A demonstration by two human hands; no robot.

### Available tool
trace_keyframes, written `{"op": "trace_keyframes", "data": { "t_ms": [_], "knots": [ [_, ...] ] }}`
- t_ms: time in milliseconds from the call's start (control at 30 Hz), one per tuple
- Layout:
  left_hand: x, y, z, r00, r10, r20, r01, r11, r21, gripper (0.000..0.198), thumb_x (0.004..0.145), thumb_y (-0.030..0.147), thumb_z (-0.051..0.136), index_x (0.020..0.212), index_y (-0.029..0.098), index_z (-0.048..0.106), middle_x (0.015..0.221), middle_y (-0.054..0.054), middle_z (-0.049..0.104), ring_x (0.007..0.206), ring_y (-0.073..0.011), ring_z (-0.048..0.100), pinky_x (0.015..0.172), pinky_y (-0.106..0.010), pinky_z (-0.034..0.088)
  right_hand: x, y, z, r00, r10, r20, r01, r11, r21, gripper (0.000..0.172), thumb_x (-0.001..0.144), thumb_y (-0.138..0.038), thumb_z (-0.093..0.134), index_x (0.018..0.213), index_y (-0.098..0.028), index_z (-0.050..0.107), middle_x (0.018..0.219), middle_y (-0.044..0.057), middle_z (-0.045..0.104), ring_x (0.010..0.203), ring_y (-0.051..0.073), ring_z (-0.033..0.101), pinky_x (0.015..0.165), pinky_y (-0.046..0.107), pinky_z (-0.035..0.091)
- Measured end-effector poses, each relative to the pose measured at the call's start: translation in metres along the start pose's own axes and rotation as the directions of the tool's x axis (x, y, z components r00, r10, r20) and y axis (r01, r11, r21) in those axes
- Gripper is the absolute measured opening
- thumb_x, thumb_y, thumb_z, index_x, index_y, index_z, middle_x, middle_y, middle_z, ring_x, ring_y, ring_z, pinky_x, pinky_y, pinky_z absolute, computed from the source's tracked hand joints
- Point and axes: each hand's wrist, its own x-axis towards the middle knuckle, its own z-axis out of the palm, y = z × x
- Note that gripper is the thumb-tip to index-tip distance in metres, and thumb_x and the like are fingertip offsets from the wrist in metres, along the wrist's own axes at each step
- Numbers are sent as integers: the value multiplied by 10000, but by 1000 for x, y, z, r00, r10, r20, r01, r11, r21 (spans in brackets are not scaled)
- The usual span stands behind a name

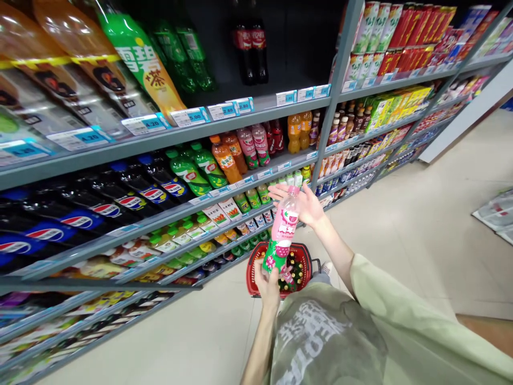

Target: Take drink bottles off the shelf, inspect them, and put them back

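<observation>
A pink drink bottle (285, 227) with a pink cap and a green lower label is held tilted in front of me. Around its bottom end the fingers of my left hand (268, 283) are closed. My right hand (310, 208) is beside the bottle's neck and cap, its fingers stretched out and apart; whether the palm touches the bottle I cannot tell. Below the bottle stands a red shopping basket (251, 272), holding several bottles with gold-coloured caps and another pink bottle.
On my left runs a long grey shelf unit (256, 110) with price tags. It bears cola bottles (76, 222), pink bottles (254, 144), orange bottles (226, 160) and stacked cans (401, 32). Pale floor tiles (401, 224) extend to the right, where a grey-white object (497, 214) lies.
</observation>
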Motion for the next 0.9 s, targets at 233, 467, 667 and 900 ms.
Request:
{"op": "trace_keyframes", "data": {
  "t_ms": [233, 467, 667, 900],
  "knots": [
    [13, -12, -17, 994, 37, 106, -62, 967, 247, 502, 788, 529, 789, 1032, 196, 504, 929, -28, 647, 836, -195, 685, 788, -326, 588, -31, 32, -23, 962, -149, -229, -59, 704, -708, 784, 592, -354, 938, 1246, -195, 537, 1183, 90, 701, 1010, 225, 685, 942, 385, 555],
    [46, 14, -30, 848, -95, 522, -346, 647, 680, 452, 918, 358, 687, 1329, 190, 599, 1375, -139, 615, 1334, -299, 551, 1179, -517, 406, -80, 92, -42, 914, -203, -352, -288, 288, -913, 896, 648, -331, 847, 1450, -226, 460, 1185, 91, 728, 1000, 284, 716, 950, 455, 559],
    [52, 28, 9, 738, -104, 667, -517, 549, 657, 283, 964, 170, 607, 1242, 198, 654, 1257, -100, 582, 1218, -235, 561, 1121, -424, 455, -114, 151, -71, 966, -4, -260, -258, 110, -960, 670, 720, -218, 642, 1385, -235, 559, 1367, 126, 665, 1192, 330, 691, 996, 459, 561],
    [41, -2, 18, 679, -414, 606, -503, 340, 795, 208, 885, 123, 711, 1089, 137, 672, 1198, -112, 598, 1171, -274, 587, 1076, -427, 506, -149, 170, -88, 933, 112, -341, -349, 57, -935, 479, 715, -158, 573, 1190, -193, 626, 1198, 129, 709, 1082, 345, 727, 898, 439, 575]
  ]
}}
